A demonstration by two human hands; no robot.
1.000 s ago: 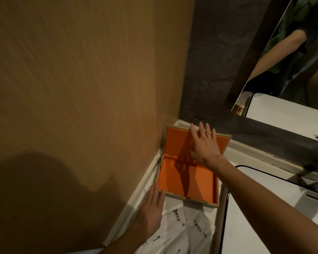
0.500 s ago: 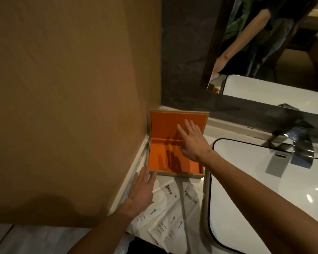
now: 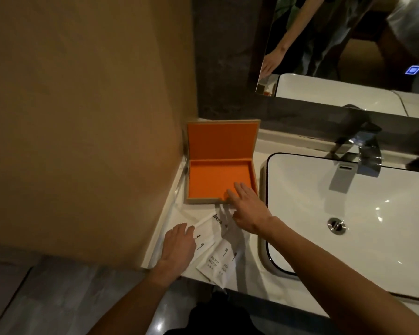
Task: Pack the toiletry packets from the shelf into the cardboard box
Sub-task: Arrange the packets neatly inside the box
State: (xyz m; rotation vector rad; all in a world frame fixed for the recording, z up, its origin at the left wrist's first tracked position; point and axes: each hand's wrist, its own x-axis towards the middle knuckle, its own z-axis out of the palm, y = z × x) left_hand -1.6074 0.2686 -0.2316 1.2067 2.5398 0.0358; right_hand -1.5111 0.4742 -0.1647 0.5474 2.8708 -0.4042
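While box (image 3: 218, 180) lies open, left hand (image 3: 178, 247) flat on packets (image 3: 215, 258), right hand (image 3: 248, 209) at rim

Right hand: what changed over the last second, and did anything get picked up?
The right hand drew back from the raised lid toward the person and now lies over the near right corner of the orange box, fingers spread. The left hand slid from the counter edge onto the white packets, palm flat. Neither has a grip on anything yet. The box stays open and empty; the packets stay on the counter.
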